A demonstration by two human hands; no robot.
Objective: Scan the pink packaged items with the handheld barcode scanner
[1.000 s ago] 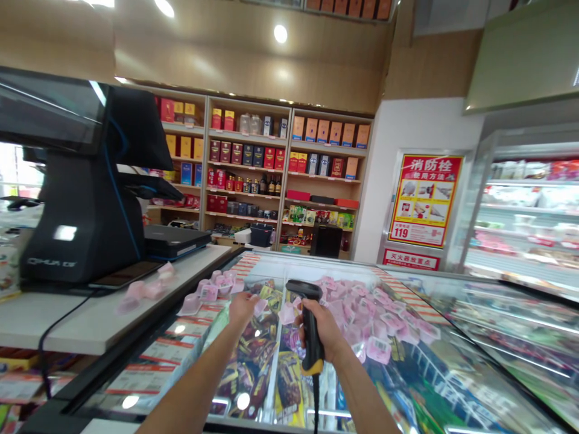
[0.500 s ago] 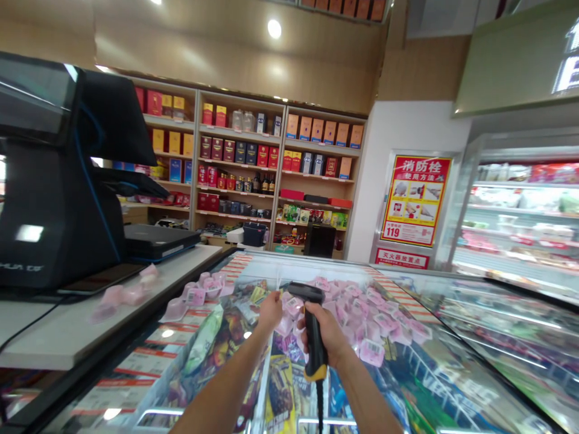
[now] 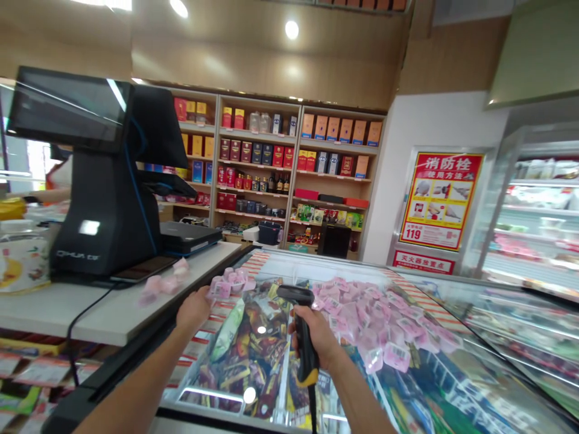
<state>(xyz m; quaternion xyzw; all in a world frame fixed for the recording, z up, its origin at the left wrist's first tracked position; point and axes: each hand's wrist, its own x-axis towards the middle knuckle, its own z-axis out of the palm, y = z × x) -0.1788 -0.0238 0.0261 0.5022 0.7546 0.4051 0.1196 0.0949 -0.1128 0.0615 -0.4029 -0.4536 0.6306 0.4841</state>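
My right hand (image 3: 314, 337) is wrapped round the grip of a black and yellow barcode scanner (image 3: 304, 346), its head facing left over the glass freezer lid (image 3: 271, 416). A cable hangs from its handle. Over at the freezer's left edge, my left hand (image 3: 193, 308) is closed at the near end of a short row of small pink cups (image 3: 233, 282) with barcode labels. The fingertips are mostly hidden, apparently on the nearest cup. A large heap of similar pink cups (image 3: 362, 307) lies on the glass to the right of the scanner.
A black cash register (image 3: 104, 199) stands on the white counter (image 3: 113, 322) at left, with a few pink cups (image 3: 165, 283) at its edge. Packaged frozen goods (image 3: 253, 349) show beneath the glass. Shelves of boxes (image 3: 253, 154) and a red poster (image 3: 438, 199) stand behind.
My left hand has moved left from in front of the scanner to the row of pink cups. The scanner stays in my right hand. The view has swung left.
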